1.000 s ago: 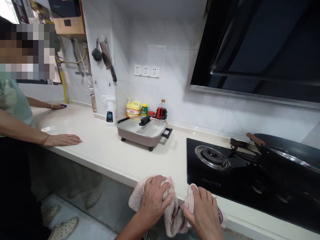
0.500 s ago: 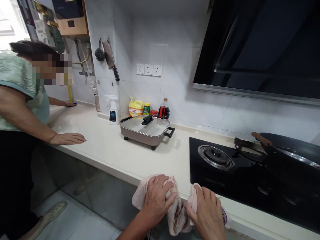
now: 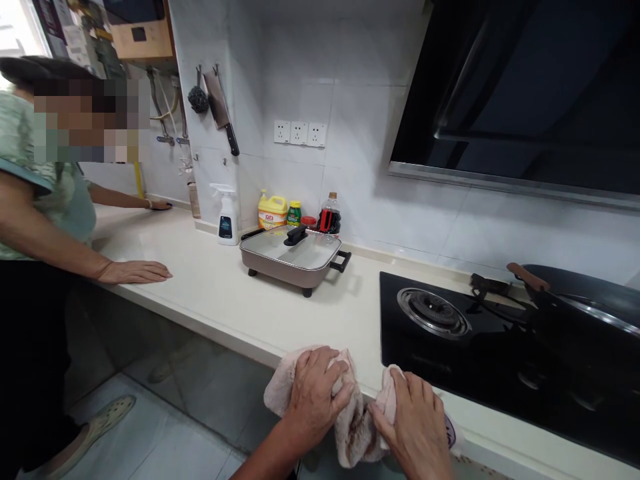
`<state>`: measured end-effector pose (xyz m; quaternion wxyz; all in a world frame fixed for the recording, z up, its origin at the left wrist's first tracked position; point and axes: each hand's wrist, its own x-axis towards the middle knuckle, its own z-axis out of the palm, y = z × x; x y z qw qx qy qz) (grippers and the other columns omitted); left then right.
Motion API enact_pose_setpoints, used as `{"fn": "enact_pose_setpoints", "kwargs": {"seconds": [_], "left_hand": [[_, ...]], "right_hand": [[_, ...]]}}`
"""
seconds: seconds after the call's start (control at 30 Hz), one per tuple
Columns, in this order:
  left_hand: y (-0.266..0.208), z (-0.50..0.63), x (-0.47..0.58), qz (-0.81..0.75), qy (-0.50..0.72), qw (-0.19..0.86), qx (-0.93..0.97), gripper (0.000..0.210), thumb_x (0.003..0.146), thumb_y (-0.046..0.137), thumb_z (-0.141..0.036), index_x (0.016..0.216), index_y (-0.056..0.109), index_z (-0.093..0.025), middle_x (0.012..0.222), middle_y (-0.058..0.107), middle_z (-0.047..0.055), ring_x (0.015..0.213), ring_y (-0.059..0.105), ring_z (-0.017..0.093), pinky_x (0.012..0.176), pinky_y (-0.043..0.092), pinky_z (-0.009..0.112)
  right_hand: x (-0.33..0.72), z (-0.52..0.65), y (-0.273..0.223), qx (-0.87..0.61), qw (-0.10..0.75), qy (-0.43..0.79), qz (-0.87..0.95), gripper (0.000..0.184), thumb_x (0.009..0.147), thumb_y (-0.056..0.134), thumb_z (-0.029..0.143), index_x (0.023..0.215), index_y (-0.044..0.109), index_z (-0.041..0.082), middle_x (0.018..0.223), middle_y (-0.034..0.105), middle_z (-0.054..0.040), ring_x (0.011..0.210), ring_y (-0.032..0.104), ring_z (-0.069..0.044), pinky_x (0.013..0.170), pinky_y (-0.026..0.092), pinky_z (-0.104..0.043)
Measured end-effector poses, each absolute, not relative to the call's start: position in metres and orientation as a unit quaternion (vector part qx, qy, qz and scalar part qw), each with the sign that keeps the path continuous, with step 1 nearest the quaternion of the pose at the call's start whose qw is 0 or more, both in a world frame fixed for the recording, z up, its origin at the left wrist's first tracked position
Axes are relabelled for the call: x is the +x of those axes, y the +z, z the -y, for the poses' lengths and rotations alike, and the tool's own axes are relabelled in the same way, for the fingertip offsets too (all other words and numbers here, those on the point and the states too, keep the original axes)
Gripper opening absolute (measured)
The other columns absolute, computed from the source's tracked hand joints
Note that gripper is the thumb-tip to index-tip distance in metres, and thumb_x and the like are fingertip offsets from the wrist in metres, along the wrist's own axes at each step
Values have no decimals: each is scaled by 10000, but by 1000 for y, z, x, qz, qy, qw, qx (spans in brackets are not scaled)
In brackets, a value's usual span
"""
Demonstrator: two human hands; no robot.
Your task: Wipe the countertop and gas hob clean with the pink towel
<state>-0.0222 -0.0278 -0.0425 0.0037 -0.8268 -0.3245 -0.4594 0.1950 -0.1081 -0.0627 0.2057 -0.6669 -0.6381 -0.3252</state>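
Pinkish cloth (image 3: 353, 430), brown-stained in its folds, lies bunched over the front edge of the counter (image 3: 240, 313) in the head view, partly on top and partly hanging down. Both hands have hold of it: the left hand (image 3: 317, 397) curls half closed over one bunch, thumb apart from the fingers; the right hand (image 3: 416, 423) pinches another between thumb and bent fingers, just beside the near left corner of the hob (image 3: 440, 367). The step in hand looks like holding the cloth against that edge. Any move along it would seem to call for a firm grip and gathering up the hanging folds. Farther back, towards the wall, stands a lidded electric pan (image 3: 285, 270); a co-worker's hand (image 3: 135, 272) rests flat by the front edge, farther left.
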Motion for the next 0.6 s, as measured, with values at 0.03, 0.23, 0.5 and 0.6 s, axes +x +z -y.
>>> {"fn": "enact_pose_setpoints", "kwargs": {"seconds": [0.03, 0.23, 0.5, 0.6], "left_hand": [[-43, 27, -22, 322, -463, 8, -826, 162, 933, 657, -307, 1077, 685, -239, 1215, 709, 68, 1161, 614, 265, 1029, 386, 458], [-44, 26, -21, 320, -471, 19, -822, 156, 946, 637, -305, 1082, 681, -245, 1218, 705, 61, 1170, 610, 263, 1043, 374, 459], [-44, 28, -22, 314, -473, 12, -823, 172, 944, 652, -315, 1097, 676, -241, 1222, 706, 63, 1174, 608, 267, 1050, 380, 468], [-43, 28, -23, 314, -467, 4, -827, 171, 945, 648, -316, 1096, 675, -241, 1225, 704, 68, 1176, 604, 273, 1048, 382, 474]], "right_hand": [[197, 108, -64, -662, 206, -332, 640, 588, 878, 660, 512, 1336, 516, 172, 1130, 639, -137, 1038, 579, -340, 853, 439, -457], [202, 106, -69, -654, 202, -337, 646, 608, 886, 665, 517, 1357, 522, 160, 1140, 644, -139, 1049, 587, -332, 863, 434, -447], [201, 108, -68, -653, 196, -342, 647, 587, 913, 631, 516, 1363, 517, 157, 1163, 651, -156, 1061, 587, -341, 869, 436, -457], [201, 109, -68, -652, 193, -345, 647, 608, 901, 646, 519, 1358, 521, 138, 1166, 646, -166, 1071, 582, -352, 874, 436, -467]]}}
